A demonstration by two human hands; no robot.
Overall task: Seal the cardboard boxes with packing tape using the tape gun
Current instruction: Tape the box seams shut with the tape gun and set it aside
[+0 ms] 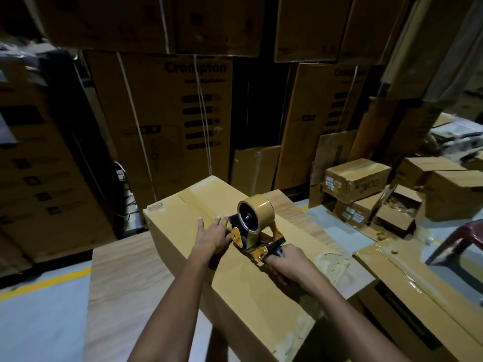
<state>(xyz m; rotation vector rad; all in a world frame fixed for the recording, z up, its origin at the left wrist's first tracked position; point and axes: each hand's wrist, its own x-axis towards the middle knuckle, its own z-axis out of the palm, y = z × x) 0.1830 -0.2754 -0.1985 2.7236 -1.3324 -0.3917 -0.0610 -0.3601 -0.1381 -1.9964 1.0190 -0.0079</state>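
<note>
Head view, frame center: tape gun (257, 231) sits on the closed cardboard box (235, 278) on the bench (125, 283), right hand (290, 262) fingers wrapped around its handle, left hand (213, 237) fingers straight against its front; at right, a small open box (397, 215) holds unclear scraps.

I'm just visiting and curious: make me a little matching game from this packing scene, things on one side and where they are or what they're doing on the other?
Things:
1. right hand
2. left hand
3. tape roll
4. small open box

States or places:
A. mounted on the tape gun
B. on the floor, far right
C. gripping the gun's handle
D. fingers flat on the big box top

Pairs: 1-C, 2-D, 3-A, 4-B
</note>
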